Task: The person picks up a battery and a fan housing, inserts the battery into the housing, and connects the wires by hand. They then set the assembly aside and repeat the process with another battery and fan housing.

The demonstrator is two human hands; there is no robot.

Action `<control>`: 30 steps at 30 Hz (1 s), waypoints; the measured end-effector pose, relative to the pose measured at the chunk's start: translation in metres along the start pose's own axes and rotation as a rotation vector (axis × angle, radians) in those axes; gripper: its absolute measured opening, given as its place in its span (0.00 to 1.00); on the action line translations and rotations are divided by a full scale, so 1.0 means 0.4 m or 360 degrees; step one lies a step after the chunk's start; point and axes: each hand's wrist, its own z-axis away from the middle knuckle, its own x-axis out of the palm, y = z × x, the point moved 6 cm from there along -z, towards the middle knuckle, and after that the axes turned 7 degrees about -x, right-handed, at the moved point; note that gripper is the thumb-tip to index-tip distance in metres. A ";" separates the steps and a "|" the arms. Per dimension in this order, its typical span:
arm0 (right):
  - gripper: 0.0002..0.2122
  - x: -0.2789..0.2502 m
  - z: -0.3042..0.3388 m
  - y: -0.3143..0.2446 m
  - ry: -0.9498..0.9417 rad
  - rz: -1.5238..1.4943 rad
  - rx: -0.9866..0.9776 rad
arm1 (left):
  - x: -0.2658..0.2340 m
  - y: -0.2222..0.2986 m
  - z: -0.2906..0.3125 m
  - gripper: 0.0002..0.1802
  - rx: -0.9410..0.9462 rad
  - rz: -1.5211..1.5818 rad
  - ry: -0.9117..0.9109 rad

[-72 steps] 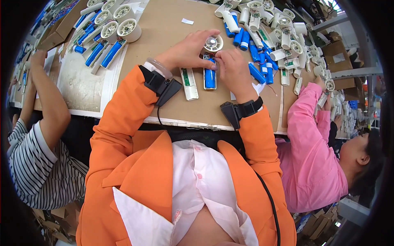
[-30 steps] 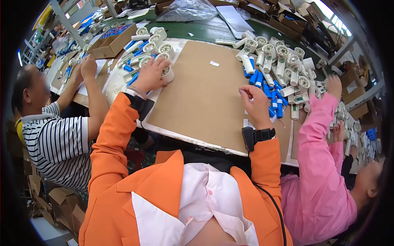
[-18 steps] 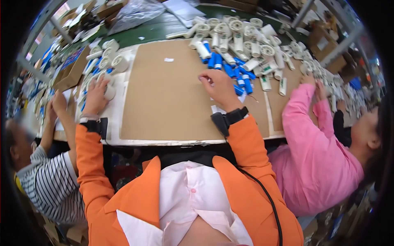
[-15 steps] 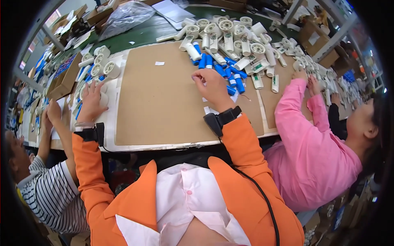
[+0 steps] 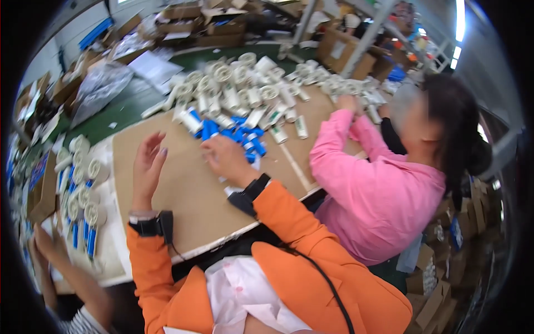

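Blue cylindrical cells with smooth wraps [image 5: 208,129]: loose heap on the table [image 5: 105,114], at the near edge of the big pile of white plastic housings with round ribbed heads [image 5: 231,97]. Several lie across each other. Guess: heaped there to be within easy reach of the right side.

Right hand [image 5: 228,158]: right at the near side of that heap, palm down, fingers bent. Motion blur; can't make out whether the grip is clamped on a cell or just beside one. Bent-finger pose would suit picking out a single small round part.

Left hand [image 5: 148,170]: raised above the flat brown board [image 5: 183,195], fingers up, thumb apart from them, grip spread, nothing in it. Looks kept out of the way of the right.

Board covers the middle of the table, between both groups; probably a work surface that spares the tabletop.

Left of it: second group of white round-headed housings with blue cells along their handles [image 5: 94,214], mostly heads away, handles toward the wearer. Likely laid side by side so they don't roll and tangle. Brown cardboard box [image 5: 41,189] just beyond, further left.

White handle shells with green strips [image 5: 278,133] lie at the pile's near edge, right of the cells. Pink-sleeved co-worker [image 5: 367,195] works at the right.
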 end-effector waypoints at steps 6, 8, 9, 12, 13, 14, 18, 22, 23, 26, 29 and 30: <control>0.15 -0.035 -0.152 0.019 -0.0114 0.0404 -0.0010 | 0.020 -0.008 0.013 0.20 -0.0077 -0.0029 0.0044; 0.17 -0.031 -0.228 0.057 -0.0163 0.0479 0.0059 | 0.015 -0.019 0.015 0.19 -0.0071 -0.0177 0.0104; 0.19 -0.027 -0.258 0.097 -0.0157 0.0696 0.0131 | 0.021 -0.019 0.009 0.19 -0.0059 -0.0248 0.0135; 0.22 0.008 -0.289 0.173 -0.0263 0.0851 0.0378 | 0.021 -0.013 0.013 0.19 -0.0048 -0.0329 0.0175; 0.23 0.023 -0.290 0.198 -0.0376 0.0790 0.0558 | 0.018 -0.008 0.014 0.18 -0.0045 -0.0374 0.0199; 0.24 0.042 -0.286 0.224 -0.0488 0.0724 0.0736 | 0.017 -0.005 0.015 0.18 -0.0037 -0.0379 0.0204; 0.25 0.061 -0.274 0.282 -0.0438 0.0865 0.0809 | 0.027 0.004 0.011 0.18 0.0000 -0.0387 0.0185; 0.22 0.088 -0.273 0.275 -0.0425 0.0667 0.0818 | 0.003 -0.006 0.032 0.18 -0.0053 -0.0463 0.0230; 0.21 0.078 -0.277 0.282 -0.0415 0.0654 0.0791 | 0.007 -0.002 0.025 0.18 -0.0031 -0.0494 0.0216; 0.18 0.011 -0.253 0.312 -0.0167 0.0570 0.0551 | 0.020 0.002 0.015 0.18 0.0006 -0.0571 0.0189; 0.18 -0.052 -0.224 0.242 0.0067 0.0307 0.0569 | 0.027 0.001 0.012 0.20 0.0004 -0.0551 0.0191; 0.18 -0.068 -0.216 0.208 0.0138 0.0250 0.0461 | 0.021 -0.003 0.014 0.20 -0.0034 -0.0574 0.0234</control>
